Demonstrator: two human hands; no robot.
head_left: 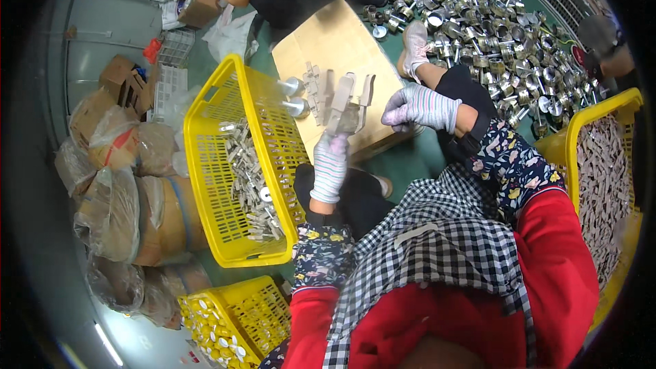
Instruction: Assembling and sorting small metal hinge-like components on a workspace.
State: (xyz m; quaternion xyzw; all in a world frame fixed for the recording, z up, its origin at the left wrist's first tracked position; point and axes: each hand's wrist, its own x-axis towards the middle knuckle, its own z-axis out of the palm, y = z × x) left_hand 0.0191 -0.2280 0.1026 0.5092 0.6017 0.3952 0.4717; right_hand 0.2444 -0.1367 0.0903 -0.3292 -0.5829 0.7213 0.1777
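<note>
Piece (343,94), pale beige, elongated (slightly blurred)

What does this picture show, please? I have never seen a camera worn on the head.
No machine works here: a person uses the left hand and the right hand, both in pale striped gloves. The only picture comes from the left of two fisheye cameras on the head, looking down, so straight edges bend. The left hand holds a long, pale, blurred piece; whether the right holds anything is unclear. On the flat light-brown board lie flat, pale, narrow pieces. A yellow plastic basket stands to the left. Farther away, shiny metal cups with handles lie heaped.
</note>
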